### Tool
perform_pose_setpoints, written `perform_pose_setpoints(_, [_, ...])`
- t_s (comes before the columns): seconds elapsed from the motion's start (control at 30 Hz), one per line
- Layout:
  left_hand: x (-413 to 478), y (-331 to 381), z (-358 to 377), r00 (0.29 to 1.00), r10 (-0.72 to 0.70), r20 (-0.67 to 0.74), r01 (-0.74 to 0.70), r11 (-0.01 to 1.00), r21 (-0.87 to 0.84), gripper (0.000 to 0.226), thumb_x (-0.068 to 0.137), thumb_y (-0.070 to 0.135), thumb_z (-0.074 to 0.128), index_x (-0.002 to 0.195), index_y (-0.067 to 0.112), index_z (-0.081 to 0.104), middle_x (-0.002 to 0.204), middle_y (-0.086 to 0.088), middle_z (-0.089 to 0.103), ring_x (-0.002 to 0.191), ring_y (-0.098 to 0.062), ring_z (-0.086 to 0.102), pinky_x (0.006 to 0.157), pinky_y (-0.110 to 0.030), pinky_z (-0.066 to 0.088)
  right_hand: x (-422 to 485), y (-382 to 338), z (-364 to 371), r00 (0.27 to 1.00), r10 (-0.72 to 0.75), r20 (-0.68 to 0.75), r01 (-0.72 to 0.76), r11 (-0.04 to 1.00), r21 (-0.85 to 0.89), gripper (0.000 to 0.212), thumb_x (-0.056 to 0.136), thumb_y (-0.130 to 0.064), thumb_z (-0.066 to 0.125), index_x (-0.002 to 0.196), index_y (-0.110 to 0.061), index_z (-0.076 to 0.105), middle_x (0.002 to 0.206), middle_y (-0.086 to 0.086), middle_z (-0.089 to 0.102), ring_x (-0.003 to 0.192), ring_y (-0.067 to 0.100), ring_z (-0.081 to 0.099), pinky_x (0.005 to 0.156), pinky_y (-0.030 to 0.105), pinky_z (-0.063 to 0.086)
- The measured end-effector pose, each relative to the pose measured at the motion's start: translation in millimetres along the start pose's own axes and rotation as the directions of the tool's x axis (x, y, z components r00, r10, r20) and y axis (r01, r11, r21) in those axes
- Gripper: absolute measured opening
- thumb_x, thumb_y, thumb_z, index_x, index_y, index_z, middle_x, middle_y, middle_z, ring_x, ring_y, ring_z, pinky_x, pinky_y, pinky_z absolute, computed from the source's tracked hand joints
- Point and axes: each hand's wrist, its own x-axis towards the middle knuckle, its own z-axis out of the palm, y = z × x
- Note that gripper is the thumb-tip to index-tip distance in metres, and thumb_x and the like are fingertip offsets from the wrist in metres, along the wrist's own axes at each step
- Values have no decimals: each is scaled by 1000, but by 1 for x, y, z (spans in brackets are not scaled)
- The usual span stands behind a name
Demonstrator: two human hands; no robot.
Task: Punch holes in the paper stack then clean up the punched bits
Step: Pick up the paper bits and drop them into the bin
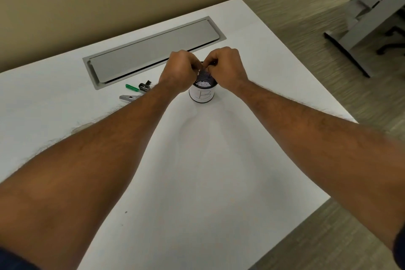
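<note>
A black mesh cup (201,94) with a white label marked "B" stands mid-table, and white paper bits (203,83) lie inside it. Both hands are bunched together right over its rim. My left hand (179,70) has its fingers curled inward, and what they hold is hidden. My right hand (228,68) pinches a small dark piece (213,62) that barely shows between its fingertips. The two hands touch or nearly touch above the cup. No paper stack is in view.
Left of the cup lie a silver and green hand tool (131,92) and small black parts (145,85). A grey cable hatch (153,50) is set into the white table (208,171) behind them. The table edge runs along the right, with carpet and grey furniture (370,17) beyond.
</note>
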Motion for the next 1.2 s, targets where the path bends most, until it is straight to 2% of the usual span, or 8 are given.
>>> perform_pose_setpoints(0.17, [-1,1,-1,998,67,5,-67,993,98,22,84,1,67,97,14,79,101,-6,75,91,-21,67,80,-31,54,2,2,-2,996,35,78,-34,999,-17,25,72,7,63,80,-13,75,82,4,74,77,17,67,76,34,60])
perform_pose_setpoints(0.37, [-1,2,0,991,124,58,-132,976,171,34,88,-2,55,110,13,76,106,-11,74,93,-26,65,77,-32,52,3,6,-7,995,26,97,-23,999,-28,22,74,4,66,85,-12,77,86,5,75,81,19,69,80,36,59])
perform_pose_setpoints(0.5, [-2,1,-1,994,104,16,-106,986,129,30,86,-2,58,106,11,77,104,-11,75,90,-25,68,82,-35,56,5,4,-11,994,-6,105,10,999,-37,20,75,-2,68,89,-14,78,91,4,76,82,16,69,80,31,59])
perform_pose_setpoints(0.7, [3,3,-2,998,51,40,-57,986,159,20,85,16,74,104,11,78,99,-11,75,88,-22,67,73,-29,50,8,5,-13,983,-75,165,101,983,-154,19,78,-8,67,90,-16,79,94,4,75,82,17,66,78,31,57])
perform_pose_setpoints(0.87, [6,5,-4,994,29,110,-50,981,189,26,86,-1,61,104,8,77,103,-14,73,92,-28,66,83,-36,56,11,7,-14,976,-67,206,107,976,-187,26,79,0,62,94,-14,78,99,5,75,89,21,67,86,32,56])
perform_pose_setpoints(1.07, [9,4,-6,997,-10,81,0,992,125,21,84,1,65,98,9,78,96,-10,75,84,-22,68,77,-30,56,12,9,-18,985,27,170,-31,999,17,14,75,-5,73,87,-11,78,87,4,75,77,13,66,73,20,53])
perform_pose_setpoints(1.13, [10,3,-8,993,-81,87,87,993,-74,14,85,7,70,95,5,78,88,-13,76,77,-22,72,75,-32,60,11,7,-19,974,114,198,-155,965,211,10,79,-5,72,89,-6,76,85,10,74,75,20,70,74,26,59])
perform_pose_setpoints(1.2, [11,2,-9,979,-183,91,203,919,-337,22,90,19,70,94,-1,75,84,-17,75,74,-25,75,72,-34,63,10,3,-21,930,234,283,-346,818,460,9,87,-3,65,92,0,71,86,17,72,74,25,72,70,29,61])
